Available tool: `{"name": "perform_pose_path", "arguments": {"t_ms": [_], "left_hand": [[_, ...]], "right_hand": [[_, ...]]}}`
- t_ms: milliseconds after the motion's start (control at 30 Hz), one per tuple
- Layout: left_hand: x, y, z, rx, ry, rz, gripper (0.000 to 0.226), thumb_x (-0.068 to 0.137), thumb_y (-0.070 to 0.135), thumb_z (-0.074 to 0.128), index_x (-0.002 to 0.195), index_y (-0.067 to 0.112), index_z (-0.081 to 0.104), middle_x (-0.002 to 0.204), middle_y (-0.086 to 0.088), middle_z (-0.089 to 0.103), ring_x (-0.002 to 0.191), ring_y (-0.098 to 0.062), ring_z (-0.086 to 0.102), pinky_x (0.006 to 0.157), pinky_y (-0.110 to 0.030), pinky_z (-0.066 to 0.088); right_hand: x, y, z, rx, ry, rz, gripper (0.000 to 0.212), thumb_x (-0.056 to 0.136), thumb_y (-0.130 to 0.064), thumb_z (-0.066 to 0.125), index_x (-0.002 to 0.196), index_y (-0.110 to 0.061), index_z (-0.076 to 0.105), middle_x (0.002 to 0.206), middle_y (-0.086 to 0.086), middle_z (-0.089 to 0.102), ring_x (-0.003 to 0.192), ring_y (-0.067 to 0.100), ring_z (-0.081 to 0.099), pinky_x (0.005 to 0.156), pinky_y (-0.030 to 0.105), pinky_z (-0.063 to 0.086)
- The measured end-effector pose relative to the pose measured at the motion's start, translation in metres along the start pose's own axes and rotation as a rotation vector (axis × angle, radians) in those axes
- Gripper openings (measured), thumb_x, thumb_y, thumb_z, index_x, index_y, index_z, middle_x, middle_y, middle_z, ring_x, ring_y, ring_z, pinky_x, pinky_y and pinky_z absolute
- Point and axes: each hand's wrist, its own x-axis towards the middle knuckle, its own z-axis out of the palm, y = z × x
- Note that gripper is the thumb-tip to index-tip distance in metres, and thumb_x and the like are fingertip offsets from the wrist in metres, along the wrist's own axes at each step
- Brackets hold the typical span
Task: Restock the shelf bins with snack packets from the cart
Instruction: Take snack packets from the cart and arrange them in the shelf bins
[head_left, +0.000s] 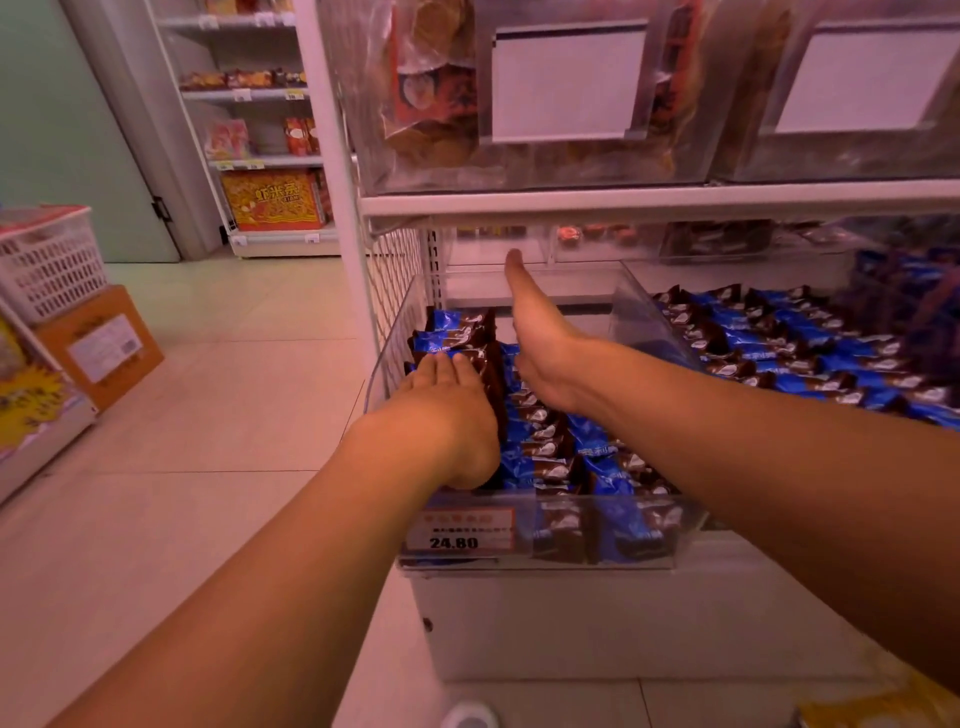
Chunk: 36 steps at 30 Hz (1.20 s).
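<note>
Blue-brown snack packets (540, 447) in clear bin (613, 535) | my left hand (447, 410) flat, pressing; right hand (540, 338) straight-fingered, empty | level rows gently, avoid crushing.

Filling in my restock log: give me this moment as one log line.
stage: arranging | left hand: flat on blue packets | right hand: open, edge-on over them | clear bin: partly filled

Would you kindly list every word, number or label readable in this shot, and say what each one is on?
"24.80": price tag on the front of the clear bin.
Red header and small lines on that tag: too blurred to read.
Blue packets: print too small to read.
Orange box on the far shelf: large characters, blurred.
Carton label: illegible.
White cards on the upper bins: blank.
</note>
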Motion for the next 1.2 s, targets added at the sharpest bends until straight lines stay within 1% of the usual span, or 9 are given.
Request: {"name": "perform_pose_path", "arguments": {"t_ms": [267, 433, 600, 667, 733, 833, 900, 1000, 1200], "left_hand": [[0.006, -0.002, 0.0, -0.121, -0.053, -0.046, 0.087, 0.099, 0.03, 0.045, 0.152, 0.002, -0.018, 0.162, -0.018, -0.018, 0.151, -0.034, -0.008, 0.123, -0.047, 0.01], [0.006, 0.007, 0.002, -0.006, 0.0, -0.104, 0.088, 0.099, 0.035, 0.044, 0.152, 0.0, -0.018, 0.16, -0.022, -0.021, 0.149, -0.036, -0.014, 0.122, -0.046, -0.003], [0.01, 0.002, 0.003, -0.117, 0.014, -0.082, 0.09, 0.098, 0.035, 0.046, 0.151, 0.002, -0.02, 0.16, -0.017, -0.025, 0.149, -0.033, -0.019, 0.123, -0.045, -0.001], [0.009, 0.001, 0.003, -0.156, -0.007, -0.087, 0.089, 0.099, 0.034, 0.044, 0.151, 0.003, -0.02, 0.161, -0.016, -0.023, 0.149, -0.032, -0.018, 0.123, -0.046, 0.0], [0.009, 0.001, 0.001, -0.181, -0.039, -0.087, 0.086, 0.099, 0.033, 0.042, 0.151, 0.004, -0.02, 0.161, -0.016, -0.023, 0.15, -0.032, -0.015, 0.123, -0.047, 0.003], [0.007, 0.002, -0.002, -0.176, -0.054, -0.089, 0.085, 0.1, 0.034, 0.041, 0.152, 0.004, -0.02, 0.161, -0.016, -0.022, 0.151, -0.034, -0.009, 0.123, -0.048, 0.008], [0.006, 0.001, -0.002, -0.164, -0.034, -0.085, 0.085, 0.099, 0.035, 0.042, 0.153, 0.004, -0.016, 0.162, -0.016, -0.018, 0.151, -0.035, -0.006, 0.122, -0.048, 0.01], [0.005, -0.002, -0.001, -0.06, 0.06, -0.031, 0.087, 0.097, 0.041, 0.042, 0.154, 0.004, -0.012, 0.163, -0.016, -0.014, 0.151, -0.033, -0.01, 0.123, -0.047, 0.006], [0.011, -0.006, -0.007, -0.053, 0.251, 0.245, 0.082, 0.094, 0.051, 0.048, 0.157, 0.03, -0.001, 0.165, -0.001, -0.008, 0.152, -0.023, -0.009, 0.123, -0.046, 0.005]], "right_hand": [[0.03, 0.012, 0.03, 0.01, -0.139, 0.086, 0.109, 0.071, -0.096, 0.021, 0.157, -0.029, 0.019, 0.159, 0.011, 0.031, 0.137, 0.027, 0.041, 0.113, 0.046, 0.031], [0.046, 0.01, 0.023, 0.013, 0.016, 0.011, 0.102, 0.079, -0.091, 0.015, 0.155, -0.024, 0.027, 0.149, 0.017, 0.046, 0.13, 0.03, 0.051, 0.107, 0.045, 0.038], [0.046, 0.01, 0.026, 0.03, -0.073, 0.072, 0.106, 0.074, -0.095, 0.02, 0.152, -0.023, 0.033, 0.084, 0.007, 0.069, 0.084, 0.018, 0.069, 0.065, 0.033, 0.047], [0.042, 0.011, 0.024, 0.093, -0.131, 0.103, 0.108, 0.073, -0.095, 0.021, 0.15, -0.021, 0.038, 0.093, 0.01, 0.074, 0.089, 0.021, 0.072, 0.071, 0.034, 0.052], [0.034, 0.009, 0.019, 0.099, -0.151, 0.122, 0.107, 0.077, -0.093, 0.019, 0.152, -0.019, 0.035, 0.131, 0.018, 0.063, 0.118, 0.028, 0.063, 0.093, 0.04, 0.048], [0.013, 0.006, 0.003, -0.215, -0.078, 0.025, 0.064, 0.099, -0.064, 0.032, 0.138, -0.016, 0.049, 0.145, 0.01, 0.05, 0.122, 0.022, 0.054, 0.101, 0.039, 0.041], [-0.003, 0.003, -0.019, -0.617, -0.008, -0.029, 0.022, 0.101, -0.035, 0.049, 0.102, -0.018, 0.063, 0.111, 0.008, 0.068, 0.086, 0.015, 0.064, 0.072, 0.03, 0.055], [-0.023, -0.003, -0.048, -0.991, -0.117, 0.046, 0.025, 0.097, -0.029, 0.056, 0.09, -0.009, 0.07, 0.08, 0.009, 0.073, 0.061, 0.017, 0.068, 0.05, 0.025, 0.055], [-0.039, -0.008, -0.056, -1.039, -0.524, 0.063, 0.009, 0.092, -0.016, 0.068, 0.098, -0.01, 0.072, 0.088, 0.005, 0.07, 0.081, 0.017, 0.068, 0.073, 0.03, 0.06]]}}
